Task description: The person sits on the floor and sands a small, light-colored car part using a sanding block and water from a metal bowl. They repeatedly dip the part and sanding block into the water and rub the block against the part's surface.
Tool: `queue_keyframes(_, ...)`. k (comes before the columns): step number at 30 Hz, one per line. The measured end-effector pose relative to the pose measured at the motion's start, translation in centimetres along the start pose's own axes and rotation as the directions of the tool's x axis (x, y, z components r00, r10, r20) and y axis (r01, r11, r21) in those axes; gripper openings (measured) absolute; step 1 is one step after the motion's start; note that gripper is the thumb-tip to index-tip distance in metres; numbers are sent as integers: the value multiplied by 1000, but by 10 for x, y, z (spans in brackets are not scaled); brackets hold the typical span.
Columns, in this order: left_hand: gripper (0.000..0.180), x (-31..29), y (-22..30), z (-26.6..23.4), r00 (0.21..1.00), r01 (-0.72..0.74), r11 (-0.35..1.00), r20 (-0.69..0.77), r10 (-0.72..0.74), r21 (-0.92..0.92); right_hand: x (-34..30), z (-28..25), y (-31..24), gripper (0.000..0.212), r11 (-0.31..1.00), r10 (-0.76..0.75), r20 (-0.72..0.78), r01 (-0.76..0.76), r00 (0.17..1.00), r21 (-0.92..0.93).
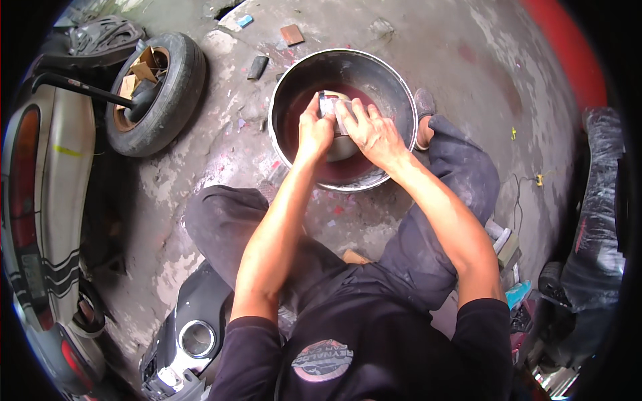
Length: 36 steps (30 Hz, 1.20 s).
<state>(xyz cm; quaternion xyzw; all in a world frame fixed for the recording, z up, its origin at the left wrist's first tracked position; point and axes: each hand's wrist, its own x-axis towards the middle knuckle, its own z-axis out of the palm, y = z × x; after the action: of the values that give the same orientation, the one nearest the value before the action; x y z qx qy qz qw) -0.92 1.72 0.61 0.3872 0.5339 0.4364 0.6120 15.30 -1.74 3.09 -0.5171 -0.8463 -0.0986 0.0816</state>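
Observation:
Both my hands are over a round black basin (pixel 271 127) that holds dark red water. Between them is a smooth, rounded grey part (pixel 342 148), with a shiny, cream-coloured upper end; its exact kind I cannot make out. My left hand (pixel 314 132) grips its left side, thumb on top. My right hand (pixel 373 131) lies across its right side, fingers bent over it and pressing down. A thin greyish piece seems to sit under those fingertips, mostly covered. The lower side of the part is hidden.
A tyre (pixel 190 100) with cardboard pieces in its rim lies at the far left, beside a silver car bumper (pixel 67 160). A black moulded part (pixel 194 307) is near my left leg. A brown block (pixel 291 35) lies beyond the basin. Plastic-wrapped material (pixel 595 220) stands at right.

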Motion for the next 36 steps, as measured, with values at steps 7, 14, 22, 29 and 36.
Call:
queue_keyframes(7, 55, -3, -7, 3, 998, -50, 996, 35, 48, 68, 6, 14, 4, 59, 929, 287, 79, -298, 955, 222)
queue_keyframes(14, 54, 2, -4, 2, 998, -21, 1000, 50, 22, -23, -6, -18, 24, 62, 988, 22, 40, -28, 999, 152)
queue_keyframes(22, 64, 3, -16, 3, 985, -145, 989, 96, 143, 18, 13, -42, 37, 53, 978, -145, 172, 114, 974, 177)
queue_keyframes(29, 62, 5, -13, 1, 992, -119, 991, 51, 116, 59, 9, -12, 21, 60, 980, -190, 72, 194, 979, -44)
queue_keyframes(36, 49, 7, -9, -1, 992, -124, 988, 50, 120, 90, 7, 4, 10, 58, 984, -145, -18, 142, 989, -109)
